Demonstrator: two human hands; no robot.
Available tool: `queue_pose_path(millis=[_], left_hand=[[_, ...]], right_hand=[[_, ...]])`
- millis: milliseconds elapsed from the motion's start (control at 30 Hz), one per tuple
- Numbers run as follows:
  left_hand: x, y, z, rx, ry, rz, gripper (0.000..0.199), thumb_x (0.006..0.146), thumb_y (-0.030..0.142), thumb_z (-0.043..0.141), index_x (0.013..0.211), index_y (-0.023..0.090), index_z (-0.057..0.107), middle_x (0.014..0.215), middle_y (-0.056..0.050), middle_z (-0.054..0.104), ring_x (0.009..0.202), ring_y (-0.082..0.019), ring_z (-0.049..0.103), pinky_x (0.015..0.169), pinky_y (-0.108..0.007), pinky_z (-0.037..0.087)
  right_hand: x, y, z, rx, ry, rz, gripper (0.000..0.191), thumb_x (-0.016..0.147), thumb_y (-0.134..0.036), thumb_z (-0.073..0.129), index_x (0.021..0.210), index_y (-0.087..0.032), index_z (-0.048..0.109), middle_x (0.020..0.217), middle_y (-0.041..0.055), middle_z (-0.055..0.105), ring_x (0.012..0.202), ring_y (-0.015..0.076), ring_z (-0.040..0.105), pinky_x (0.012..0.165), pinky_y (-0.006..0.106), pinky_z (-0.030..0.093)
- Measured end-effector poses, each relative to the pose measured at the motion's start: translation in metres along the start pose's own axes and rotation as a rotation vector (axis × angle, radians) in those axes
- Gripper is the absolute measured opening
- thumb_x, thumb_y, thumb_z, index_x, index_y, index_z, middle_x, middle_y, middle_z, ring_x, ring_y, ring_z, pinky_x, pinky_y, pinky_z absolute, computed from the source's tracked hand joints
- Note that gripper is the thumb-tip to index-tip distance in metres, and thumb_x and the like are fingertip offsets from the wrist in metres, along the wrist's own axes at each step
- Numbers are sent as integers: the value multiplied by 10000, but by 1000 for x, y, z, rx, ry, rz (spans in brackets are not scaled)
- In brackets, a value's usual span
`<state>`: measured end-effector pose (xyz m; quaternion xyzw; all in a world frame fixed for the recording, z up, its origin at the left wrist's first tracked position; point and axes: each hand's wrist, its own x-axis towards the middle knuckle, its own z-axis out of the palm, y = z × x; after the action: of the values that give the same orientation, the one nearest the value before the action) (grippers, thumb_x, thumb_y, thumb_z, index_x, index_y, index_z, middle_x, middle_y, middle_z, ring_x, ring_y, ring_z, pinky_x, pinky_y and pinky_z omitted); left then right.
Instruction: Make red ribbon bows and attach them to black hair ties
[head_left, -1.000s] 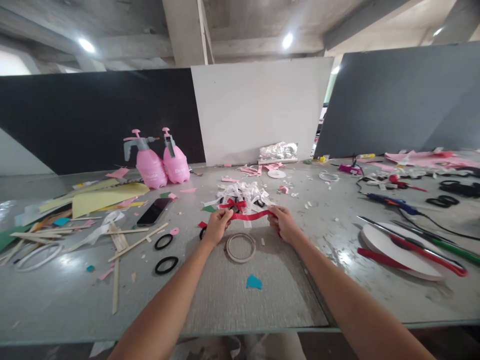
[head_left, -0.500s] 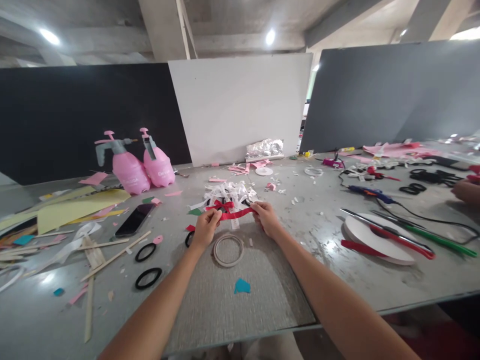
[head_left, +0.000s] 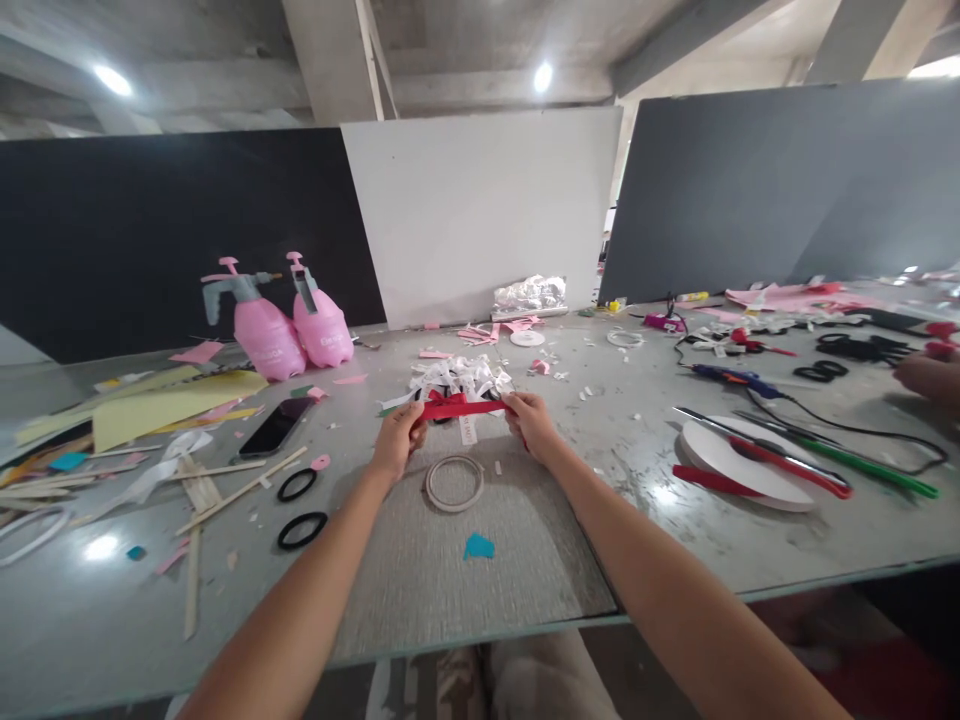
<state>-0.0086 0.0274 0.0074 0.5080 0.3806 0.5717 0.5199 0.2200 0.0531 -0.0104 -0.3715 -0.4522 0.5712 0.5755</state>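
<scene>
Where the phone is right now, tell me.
In the head view, the phone lies on the table, left of the left hand, just right of the yellow paper and beyond the black rings.

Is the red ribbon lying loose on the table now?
No, the left hand and right hand hold the red ribbon stretched between them.

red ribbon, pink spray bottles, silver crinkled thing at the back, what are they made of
Red ribbon: probably fabric, maybe satin; thin, flat, smooth-looking.
Pink spray bottles: likely glossy plastic; soft highlights, moulded shapes.
Silver piece: apparently metal foil; crinkled, brightly reflective.
</scene>
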Motion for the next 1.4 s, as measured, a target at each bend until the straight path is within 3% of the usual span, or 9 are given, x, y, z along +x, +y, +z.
queue_pose_path(millis=[133, 233, 367, 500, 700, 867, 1000, 1167, 1400], left_hand=[[-6, 7, -2, -171, -37, -79, 438, 731, 446, 690, 597, 190, 361, 463, 96, 280, 365, -35, 226, 382, -192, 177], [-11, 9, -2, -169, -60, -69, 423, 738, 446, 685, 593, 182, 388, 462, 93, 287, 362, -34, 234, 381, -193, 173], [-17, 12, 1, 20, -121, -38, 406, 773, 447, 664, 585, 169, 436, 464, 77, 327, 374, -35, 254, 391, -196, 168], [-22, 28, 15, 185, -195, -17, 418, 792, 477, 643, 576, 163, 471, 465, 56, 372, 380, -40, 275, 395, -207, 174], [-15, 81, 46, 282, -328, 48, 369, 822, 431, 633, 589, 157, 552, 472, 27, 428, 387, -58, 335, 392, -220, 215], [4, 123, 51, 200, -265, 88, 308, 802, 345, 668, 595, 161, 531, 507, 15, 460, 393, -60, 368, 393, -212, 230], [15, 129, 50, 141, -263, 26, 319, 805, 328, 645, 584, 166, 483, 504, 34, 410, 360, -40, 301, 369, -206, 184], [21, 102, 51, -133, -198, -44, 375, 785, 311, 601, 539, 191, 344, 472, 82, 243, 354, -30, 202, 347, -189, 162], [19, 48, 42, -201, -284, -249, 511, 788, 441, 666, 531, 198, 296, 425, 103, 189, 317, -26, 175, 324, -186, 158]], right_hand=[[-3, -8, -12, 3, -37, -10, 397, 706, -458, 653, 569, -223, 364, 422, -104, 270, 357, 45, 176, 365, 213, 121], [-2, -9, -19, -343, -169, -7, 386, 770, -510, 593, 572, -190, 507, 465, -34, 466, 386, 68, 309, 397, 218, 228], [-4, -11, -8, -627, -221, -270, 356, 825, -525, 570, 829, -197, 711, 875, 58, 701, 767, 174, 594, 681, 268, 438], [-16, -19, 22, -501, -349, -373, 395, 844, -563, 547, 914, -218, 728, 1000, 63, 699, 978, 228, 596, 868, 330, 429], [-34, -45, 36, -109, -657, -84, 408, 869, -540, 538, 862, -157, 678, 613, 1, 565, 596, 134, 541, 679, 299, 466], [-34, -89, 21, 141, -541, -126, 289, 862, -405, 607, 688, -175, 601, 528, -52, 347, 511, 93, 381, 588, 270, 423], [-29, -118, 19, 273, -372, -206, 353, 889, -423, 546, 620, -203, 482, 579, -30, 345, 525, 96, 366, 518, 243, 388], [-25, -108, 18, 395, -152, -207, 313, 844, -456, 573, 679, -220, 451, 685, 10, 489, 644, 128, 474, 451, 206, 358], [-20, -73, 15, 567, -98, -113, 227, 793, -380, 601, 707, -209, 479, 853, 28, 630, 590, 100, 453, 370, 185, 291]])
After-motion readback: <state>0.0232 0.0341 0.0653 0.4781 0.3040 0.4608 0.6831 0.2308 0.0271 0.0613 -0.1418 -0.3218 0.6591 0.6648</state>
